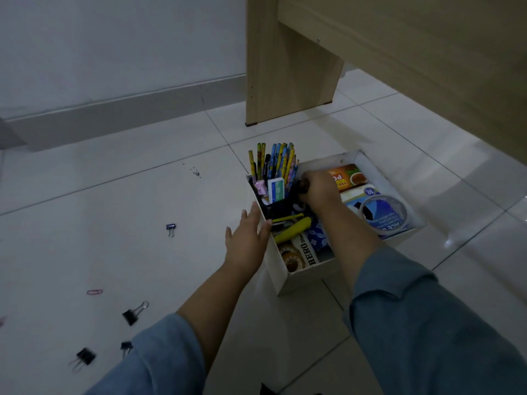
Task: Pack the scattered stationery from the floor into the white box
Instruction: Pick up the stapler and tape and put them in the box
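The white box stands on the tiled floor, filled with upright pencils, a yellow cutter, tape rolls and small packets. My right hand is inside the box, closed on a small dark object that I cannot identify. My left hand rests flat against the box's left wall with fingers spread, holding nothing. On the floor to the left lie a small blue binder clip, black binder clips and a pink paper clip.
The box lid lies beside the box on the right, holding packets and a clear tape roll. A wooden desk leg rises just behind the box, the desk overhanging at the right. A wall and skirting board run along the back.
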### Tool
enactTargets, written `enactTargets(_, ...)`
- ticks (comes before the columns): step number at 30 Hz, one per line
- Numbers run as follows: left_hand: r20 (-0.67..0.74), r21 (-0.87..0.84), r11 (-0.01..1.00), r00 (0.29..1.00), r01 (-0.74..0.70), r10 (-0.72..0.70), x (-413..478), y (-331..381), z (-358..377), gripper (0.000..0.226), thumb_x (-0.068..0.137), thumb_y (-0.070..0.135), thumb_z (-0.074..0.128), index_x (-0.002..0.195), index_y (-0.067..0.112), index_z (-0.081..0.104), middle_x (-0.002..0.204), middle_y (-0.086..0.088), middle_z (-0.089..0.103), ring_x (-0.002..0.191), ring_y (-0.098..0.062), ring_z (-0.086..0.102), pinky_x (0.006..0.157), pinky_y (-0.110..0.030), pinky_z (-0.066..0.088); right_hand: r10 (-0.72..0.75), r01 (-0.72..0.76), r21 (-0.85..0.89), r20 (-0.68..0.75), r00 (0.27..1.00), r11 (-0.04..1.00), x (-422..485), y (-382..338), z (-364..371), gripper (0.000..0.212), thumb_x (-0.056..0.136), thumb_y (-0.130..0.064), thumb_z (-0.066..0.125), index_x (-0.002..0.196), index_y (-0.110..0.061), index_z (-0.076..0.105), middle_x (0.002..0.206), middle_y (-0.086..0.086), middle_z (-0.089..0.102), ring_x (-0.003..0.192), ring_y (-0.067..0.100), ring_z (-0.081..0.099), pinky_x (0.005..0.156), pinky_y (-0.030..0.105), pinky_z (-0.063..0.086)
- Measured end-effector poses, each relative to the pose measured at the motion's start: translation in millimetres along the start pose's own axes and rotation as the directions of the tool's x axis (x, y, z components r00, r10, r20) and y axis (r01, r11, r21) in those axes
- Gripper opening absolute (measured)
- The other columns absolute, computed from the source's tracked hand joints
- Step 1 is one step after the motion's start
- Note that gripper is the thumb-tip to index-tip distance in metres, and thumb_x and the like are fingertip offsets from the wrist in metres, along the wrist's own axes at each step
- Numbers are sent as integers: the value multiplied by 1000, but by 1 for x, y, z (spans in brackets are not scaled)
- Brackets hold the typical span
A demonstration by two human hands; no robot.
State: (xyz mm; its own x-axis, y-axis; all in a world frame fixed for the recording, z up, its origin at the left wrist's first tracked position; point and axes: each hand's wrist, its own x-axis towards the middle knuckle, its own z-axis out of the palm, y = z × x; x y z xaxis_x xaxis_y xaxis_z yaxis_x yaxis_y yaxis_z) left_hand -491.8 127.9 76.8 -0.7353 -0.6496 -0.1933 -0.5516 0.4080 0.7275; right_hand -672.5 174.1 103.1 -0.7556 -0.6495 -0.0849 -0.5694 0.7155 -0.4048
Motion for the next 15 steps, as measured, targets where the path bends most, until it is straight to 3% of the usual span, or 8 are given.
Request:
enactTargets(6, 5, 13, 1000, 1000, 11, -11, 0, 1, -2, 56, 99, 41, 27, 149, 25, 9, 157, -4, 22, 147, -17, 9, 117, -48, 1, -15, 34, 114, -165, 986, 993, -14, 12, 0, 14, 75, -4, 70, 85, 7, 70, 89, 25, 69, 86, 33, 63, 52, 22, 29)
enactTargets(9, 3, 6, 1000, 1000, 16, -16, -1, 2, -2, 55, 99, 40, 27, 149, 26, 8, 157, -3, 22, 147, -18, 11, 117, -48, 1, 62, -34, 133, -212, 975, 991, -23, 14, 2, 18, 78, -8, 70, 88, 6, 72, 91, 26, 69, 89, 36, 64, 72, 36, 50)
enactTargets(15, 5, 5, 999, 999, 32, -32, -1, 3, -3, 55, 99, 41, 27, 149, 27, 9, 157, -3, 22, 147, -19, 12, 117, -50, 1, 157, -156, 13, -157, 975, 988, -22, 4, 10, 22, 87, -9, 61, 104, 3, 68, 107, 24, 65, 98, 37, 62, 79, 38, 51)
